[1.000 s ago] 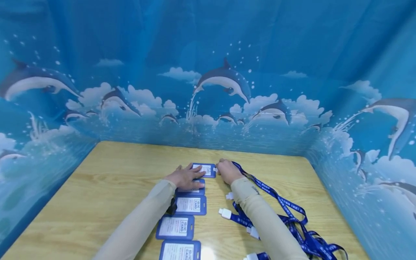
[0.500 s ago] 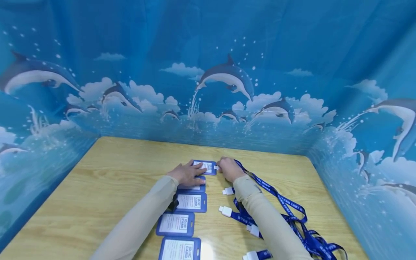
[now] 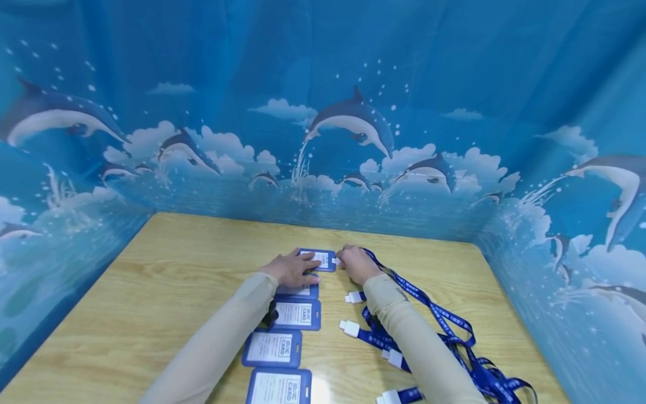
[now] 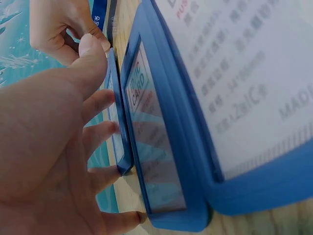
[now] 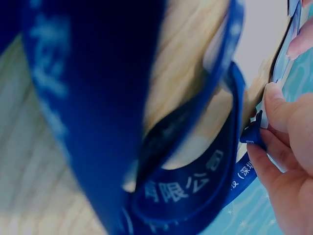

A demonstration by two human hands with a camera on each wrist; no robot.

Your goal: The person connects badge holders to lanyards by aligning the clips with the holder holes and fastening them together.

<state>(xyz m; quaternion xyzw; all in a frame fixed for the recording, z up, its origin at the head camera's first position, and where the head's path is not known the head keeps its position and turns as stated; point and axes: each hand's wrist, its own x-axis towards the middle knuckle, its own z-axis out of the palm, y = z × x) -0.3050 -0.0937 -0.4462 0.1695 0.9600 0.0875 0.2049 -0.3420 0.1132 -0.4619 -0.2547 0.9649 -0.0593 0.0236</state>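
Observation:
My left hand lies with fingers spread across the farthest blue badge holder, fingertips on its face. The left wrist view shows these fingers straight along that holder. At the holder's slotted right end, my right hand pinches the white-clip end of a blue lanyard between thumb and fingers. Its white clip meets the holder's edge. The lanyard's strap trails back to the right. A second badge holder lies partly under my left hand.
More badge holders run in a column toward the near edge of the wooden table. Several other lanyards with white clips lie tangled around my right forearm. A blue dolphin-print curtain borders the table at the back and sides.
The head view has shifted slightly, so the table things sit a little higher in it. Both hands keep their places at the farthest badge holder, with the lanyard clip still at its end.

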